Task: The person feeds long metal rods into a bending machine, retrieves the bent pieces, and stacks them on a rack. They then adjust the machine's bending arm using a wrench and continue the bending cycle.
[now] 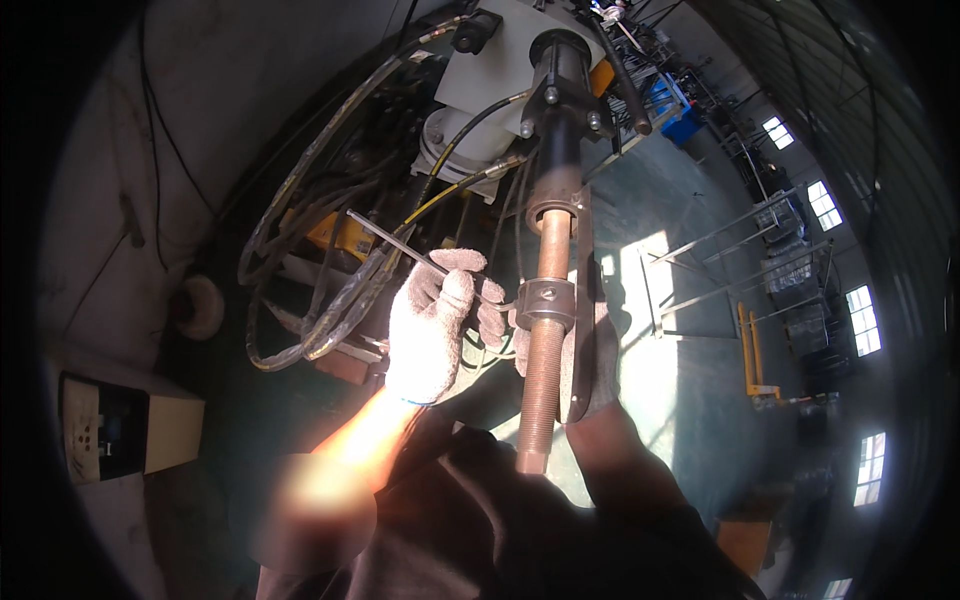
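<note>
In my left hand (432, 320), which wears a pale knit glove, the fingers are closed around a thin metal hex key (385, 236). One end of the key sticks out to the upper left. My left fingertips come close to a round metal collar (547, 300) on a copper-brown threaded rod (541, 385). A small screw hole shows on the collar's face. My gloved right hand (603, 360) wraps the rod from behind, just below the collar, partly hidden by it and by a long dark flat bar (583, 350). Whether the key touches the collar cannot be made out.
Above, the rod runs into a dark cylinder (558, 150) on a grey machine body (490, 70). Looped hoses (300, 345) hang left of my left hand. Metal frames (700, 300) and a yellow stand (750, 360) are on the right. A beige box (175, 432) is at lower left.
</note>
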Motion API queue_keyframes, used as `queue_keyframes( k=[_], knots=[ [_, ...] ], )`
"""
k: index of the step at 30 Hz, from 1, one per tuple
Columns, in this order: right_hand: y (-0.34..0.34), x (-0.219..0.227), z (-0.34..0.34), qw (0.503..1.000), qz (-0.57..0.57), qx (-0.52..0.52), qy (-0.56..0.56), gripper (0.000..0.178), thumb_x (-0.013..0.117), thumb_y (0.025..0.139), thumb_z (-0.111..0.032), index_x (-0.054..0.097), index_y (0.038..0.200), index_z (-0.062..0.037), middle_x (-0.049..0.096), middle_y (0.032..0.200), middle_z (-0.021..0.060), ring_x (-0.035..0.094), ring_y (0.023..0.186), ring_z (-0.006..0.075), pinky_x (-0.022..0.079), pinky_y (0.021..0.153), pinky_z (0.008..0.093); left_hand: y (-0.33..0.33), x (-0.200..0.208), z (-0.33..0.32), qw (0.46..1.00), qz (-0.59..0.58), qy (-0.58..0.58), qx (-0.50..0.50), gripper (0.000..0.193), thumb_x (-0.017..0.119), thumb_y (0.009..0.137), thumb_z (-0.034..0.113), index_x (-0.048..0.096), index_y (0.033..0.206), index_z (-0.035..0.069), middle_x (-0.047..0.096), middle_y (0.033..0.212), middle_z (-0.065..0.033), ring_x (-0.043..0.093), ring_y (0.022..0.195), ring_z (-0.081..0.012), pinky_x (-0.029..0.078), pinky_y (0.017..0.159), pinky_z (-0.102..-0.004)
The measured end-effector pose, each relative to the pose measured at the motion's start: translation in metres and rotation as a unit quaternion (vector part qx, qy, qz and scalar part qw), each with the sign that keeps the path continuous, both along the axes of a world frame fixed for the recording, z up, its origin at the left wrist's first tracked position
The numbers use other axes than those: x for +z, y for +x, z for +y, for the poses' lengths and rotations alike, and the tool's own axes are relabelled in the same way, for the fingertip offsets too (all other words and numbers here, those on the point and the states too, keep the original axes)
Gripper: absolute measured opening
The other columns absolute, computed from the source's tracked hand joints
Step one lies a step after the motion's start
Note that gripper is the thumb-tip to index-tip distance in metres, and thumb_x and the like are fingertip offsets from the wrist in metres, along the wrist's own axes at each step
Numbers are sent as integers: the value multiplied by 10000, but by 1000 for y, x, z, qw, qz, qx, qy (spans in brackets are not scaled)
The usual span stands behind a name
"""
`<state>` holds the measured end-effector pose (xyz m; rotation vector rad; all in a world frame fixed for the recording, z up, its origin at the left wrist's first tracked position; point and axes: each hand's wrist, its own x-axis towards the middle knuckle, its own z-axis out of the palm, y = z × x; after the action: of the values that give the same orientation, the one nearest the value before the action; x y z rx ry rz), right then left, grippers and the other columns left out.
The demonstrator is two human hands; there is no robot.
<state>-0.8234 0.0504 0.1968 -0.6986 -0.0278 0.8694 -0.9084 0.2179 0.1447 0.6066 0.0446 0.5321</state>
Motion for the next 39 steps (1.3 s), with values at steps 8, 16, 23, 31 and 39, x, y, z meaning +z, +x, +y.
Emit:
queue_keyframes(
  k=[8, 16, 23, 31, 39],
  knots=[
    [16, -35, -12, 988, -139, -33, -56, 784, 665, 1134, -587, 508, 1543, 64, 676, 1260, 281, 775, 925, 339, 699, 747, 421, 3, 33, 59, 962, 129, 69, 229, 246, 665, 1188, 185, 682, 1338, -9, 734, 940, -95, 677, 712, -154, 566, 641, -307],
    [14, -38, -17, 997, -26, 18, 67, 605, 595, 1176, -587, 578, 1400, -26, 700, 1161, 164, 757, 924, 261, 684, 784, 403, 51, 64, 96, 925, 172, 64, 333, 177, 611, 1169, 107, 765, 1193, 23, 664, 800, -21, 559, 630, -72, 457, 601, -244],
    [6, -29, -9, 993, -70, -78, -56, 737, 595, 1161, -682, 587, 1371, 25, 724, 1136, 200, 772, 831, 248, 674, 661, 357, 70, 51, 101, 910, 182, 97, 359, 178, 655, 1165, 161, 763, 1159, 20, 621, 704, -5, 522, 545, -78, 407, 510, -264],
    [1, -23, 2, 995, -26, -95, 6, 752, 566, 1178, -659, 594, 1425, 51, 760, 1101, 235, 806, 818, 321, 712, 685, 367, 55, 66, 100, 949, 195, 12, 248, 205, 673, 1175, 184, 770, 1180, 4, 636, 736, -3, 538, 561, -94, 409, 507, -253],
    [16, -20, -4, 997, -69, 36, 18, 599, 543, 1204, -597, 637, 1304, -14, 732, 1027, 179, 750, 794, 277, 638, 652, 381, -6, 79, 91, 982, 100, -92, 132, 226, 667, 1197, 223, 766, 1229, 23, 590, 796, 6, 538, 665, -106, 409, 554, -257]
  ],
)
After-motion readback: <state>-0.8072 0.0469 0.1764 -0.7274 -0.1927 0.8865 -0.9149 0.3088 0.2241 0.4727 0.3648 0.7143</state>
